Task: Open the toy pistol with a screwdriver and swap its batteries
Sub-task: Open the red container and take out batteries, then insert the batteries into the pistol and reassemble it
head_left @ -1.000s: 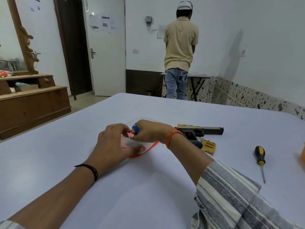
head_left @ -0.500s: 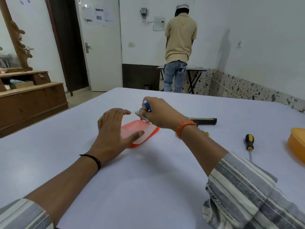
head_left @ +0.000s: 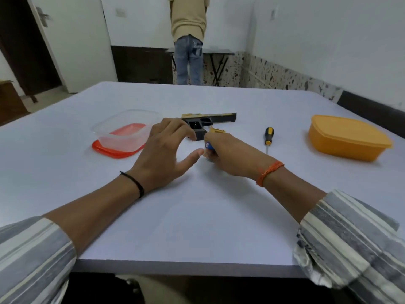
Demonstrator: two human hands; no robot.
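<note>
1. Head view: the right hand (head_left: 228,153) is curled around a blue battery (head_left: 208,146), pinching it just above the white table (head_left: 197,216); the blue tip shows between its fingers.
2. The left hand (head_left: 163,154) hovers beside it, fingers loosely bent and the thumb stretched out toward the battery, holding nothing.
3. The toy pistol (head_left: 210,122), black and gold, lies on its side on the table just beyond both hands, its grip pointing toward the person and its battery bay uncovered.
4. A small yellow cover (head_left: 217,131) lies by the grip, partly behind the right hand.
5. The screwdriver (head_left: 268,137), with a black and yellow handle, lies to the right of the pistol, apart from it.
6. A clear tub (head_left: 126,130) sits on a red lid (head_left: 118,150) to the left.
7. An orange box (head_left: 348,137) rests far right.
8. Another person (head_left: 189,29) stands at a far table, back turned.
</note>
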